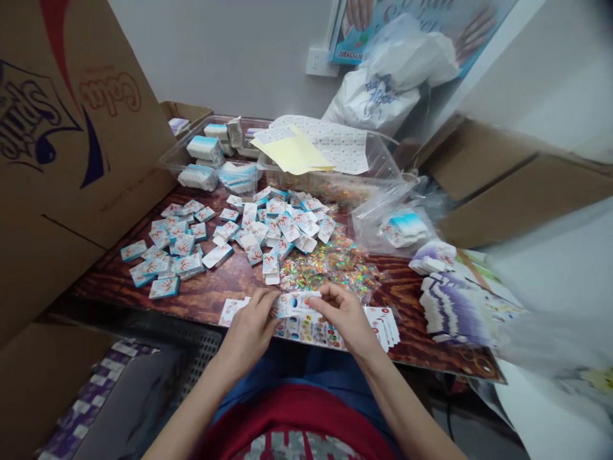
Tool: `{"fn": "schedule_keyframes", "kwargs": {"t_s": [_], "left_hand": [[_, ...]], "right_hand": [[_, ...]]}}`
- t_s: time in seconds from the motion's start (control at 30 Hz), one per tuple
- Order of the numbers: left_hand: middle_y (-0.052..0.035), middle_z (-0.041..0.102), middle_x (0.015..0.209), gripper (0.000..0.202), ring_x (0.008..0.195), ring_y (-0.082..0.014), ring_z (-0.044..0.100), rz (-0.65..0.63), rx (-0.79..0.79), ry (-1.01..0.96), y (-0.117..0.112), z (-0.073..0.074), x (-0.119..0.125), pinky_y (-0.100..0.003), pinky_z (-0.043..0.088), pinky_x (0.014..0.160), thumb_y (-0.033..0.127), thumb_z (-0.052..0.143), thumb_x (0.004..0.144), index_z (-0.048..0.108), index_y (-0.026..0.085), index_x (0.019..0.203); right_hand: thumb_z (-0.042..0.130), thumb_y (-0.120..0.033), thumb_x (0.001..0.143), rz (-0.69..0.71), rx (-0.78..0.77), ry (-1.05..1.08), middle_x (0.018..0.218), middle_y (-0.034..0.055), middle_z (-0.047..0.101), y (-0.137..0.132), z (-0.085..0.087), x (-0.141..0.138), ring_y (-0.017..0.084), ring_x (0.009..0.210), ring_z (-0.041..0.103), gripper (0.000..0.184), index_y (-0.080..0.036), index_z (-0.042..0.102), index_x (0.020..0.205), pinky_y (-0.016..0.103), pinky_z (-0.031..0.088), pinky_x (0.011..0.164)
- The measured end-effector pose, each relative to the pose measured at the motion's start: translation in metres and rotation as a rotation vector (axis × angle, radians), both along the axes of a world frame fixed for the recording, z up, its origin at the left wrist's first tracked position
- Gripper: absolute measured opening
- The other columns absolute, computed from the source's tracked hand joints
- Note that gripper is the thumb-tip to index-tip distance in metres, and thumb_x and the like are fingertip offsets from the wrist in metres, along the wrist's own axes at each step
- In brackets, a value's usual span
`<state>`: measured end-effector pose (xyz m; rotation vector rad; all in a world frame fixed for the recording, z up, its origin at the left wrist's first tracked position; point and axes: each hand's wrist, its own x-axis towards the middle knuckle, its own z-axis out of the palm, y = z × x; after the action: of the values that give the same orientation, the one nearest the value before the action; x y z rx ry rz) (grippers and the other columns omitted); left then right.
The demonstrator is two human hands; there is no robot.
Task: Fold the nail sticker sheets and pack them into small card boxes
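Left hand [249,329] and right hand [342,316] pinch a small printed paper card [294,305] between them.
Held just above a sticker sheet [309,335], it looks light and thin, likely to bend; its short ends seem the safest hold.

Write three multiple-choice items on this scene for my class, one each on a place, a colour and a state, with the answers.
1. Where is the wall socket?
A on the table
B on the wall
C inside a carton

2. What colour is the smaller sheet lying on the clear plastic tub?
A purple
B green
C yellow

3. What are the left hand and right hand doing with the printed card?
A both pinching it
B only the right holds it
C neither touches it

1 B: the socket is set into the wall.
2 C: the sheet shows pale yellow.
3 A: fingers of both hands grip the card.
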<state>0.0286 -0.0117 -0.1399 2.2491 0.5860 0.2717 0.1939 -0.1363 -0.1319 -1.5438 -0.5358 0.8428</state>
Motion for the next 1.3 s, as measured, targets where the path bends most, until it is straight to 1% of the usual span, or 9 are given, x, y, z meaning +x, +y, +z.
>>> {"fn": "schedule_keyframes", "kwargs": {"t_s": [0.13, 0.27, 0.4, 0.5, 0.6, 0.77, 0.97, 1.13, 1.3], "left_hand": [[-0.0089, 0.057, 0.122, 0.042, 0.114, -0.0257, 0.056, 0.021, -0.107, -0.039, 0.001, 0.0, -0.002, -0.042, 0.047, 0.098, 0.014, 0.055, 0.088, 0.054, 0.023, 0.129], [-0.0087, 0.058, 0.121, 0.043, 0.086, -0.0187, 0.063, -0.039, -0.579, -0.093, 0.006, -0.002, -0.004, -0.033, 0.056, 0.073, 0.031, 0.061, 0.087, 0.059, 0.025, 0.129], [-0.0061, 0.064, 0.095, 0.052, 0.062, -0.0125, 0.061, -0.16, -1.018, -0.061, 0.006, -0.005, -0.005, -0.029, 0.056, 0.06, 0.045, 0.065, 0.085, 0.06, 0.02, 0.13], [-0.003, 0.061, 0.071, 0.054, 0.059, -0.0144, 0.062, -0.228, -1.154, -0.035, 0.004, -0.007, -0.006, -0.028, 0.056, 0.058, 0.053, 0.066, 0.083, 0.065, 0.014, 0.12], [-0.0039, 0.061, 0.069, 0.052, 0.059, -0.0143, 0.062, -0.228, -1.251, -0.056, 0.003, -0.012, -0.008, -0.028, 0.057, 0.058, 0.057, 0.066, 0.081, 0.069, 0.011, 0.105], [-0.0032, 0.06, 0.068, 0.05, 0.053, -0.0125, 0.06, -0.133, -1.231, -0.057, -0.001, -0.021, -0.005, -0.026, 0.056, 0.053, 0.059, 0.061, 0.084, 0.065, 0.01, 0.094], [0.0016, 0.055, 0.071, 0.046, 0.053, -0.0089, 0.056, -0.102, -0.956, -0.045, -0.011, -0.022, 0.002, -0.021, 0.05, 0.051, 0.054, 0.06, 0.087, 0.06, 0.014, 0.109], [0.0025, 0.051, 0.066, 0.046, 0.05, -0.0091, 0.052, -0.17, -0.923, 0.054, -0.007, -0.024, -0.005, -0.02, 0.045, 0.047, 0.059, 0.053, 0.088, 0.06, 0.015, 0.095], [0.0023, 0.048, 0.069, 0.044, 0.057, -0.0093, 0.045, -0.208, -0.876, 0.037, -0.002, -0.016, -0.007, -0.02, 0.037, 0.052, 0.057, 0.053, 0.089, 0.061, 0.014, 0.086]], "right_hand": [[0.079, -0.052, 0.066, -0.006, -0.019, -0.041, 0.061, -0.003, 0.049, -0.004, 0.005, 0.002, 0.012, 0.056, 0.042, 0.04, -0.02, 0.056, 0.069, 0.024, 0.032, 0.05], [0.079, -0.053, 0.067, -0.013, 0.004, -0.049, 0.062, -0.0015, 0.053, -0.017, 0.015, 0.013, 0.013, 0.055, 0.043, 0.038, -0.02, 0.06, 0.072, 0.026, 0.035, 0.051], [0.075, -0.043, 0.076, 0.132, 0.043, -0.206, 0.073, 0.0019, 0.061, -0.021, 0.021, 0.021, 0.018, 0.069, 0.055, 0.024, -0.021, 0.068, 0.077, 0.029, 0.041, 0.063], [0.069, -0.038, 0.083, 0.242, 0.05, -0.374, 0.075, 0.0023, 0.061, -0.018, 0.027, 0.022, 0.019, 0.072, 0.054, 0.018, -0.021, 0.07, 0.078, 0.031, 0.04, 0.066], [0.064, -0.036, 0.087, 0.365, 0.017, -0.462, 0.073, 0.0017, 0.058, -0.013, 0.033, 0.024, 0.019, 0.071, 0.052, 0.019, -0.02, 0.069, 0.077, 0.03, 0.038, 0.065], [0.062, -0.027, 0.087, 0.545, -0.087, -0.546, 0.07, -0.0012, 0.054, -0.006, 0.03, 0.026, 0.016, 0.067, 0.049, 0.02, -0.02, 0.06, 0.068, 0.028, 0.033, 0.062], [0.067, -0.015, 0.074, 0.486, -0.189, -0.583, 0.068, -0.0021, 0.052, 0.009, 0.004, 0.019, 0.015, 0.069, 0.048, 0.017, -0.019, 0.056, 0.063, 0.026, 0.031, 0.061], [0.071, -0.023, 0.069, 0.524, -0.256, -0.286, 0.053, -0.0059, 0.045, 0.007, -0.013, 0.015, 0.012, 0.053, 0.039, 0.019, -0.02, 0.056, 0.058, 0.024, 0.025, 0.051], [0.071, -0.04, 0.071, 0.594, -0.2, 0.006, 0.055, -0.0038, 0.051, -0.005, -0.009, 0.017, 0.012, 0.052, 0.041, 0.025, -0.019, 0.062, 0.062, 0.024, 0.027, 0.05]]}}
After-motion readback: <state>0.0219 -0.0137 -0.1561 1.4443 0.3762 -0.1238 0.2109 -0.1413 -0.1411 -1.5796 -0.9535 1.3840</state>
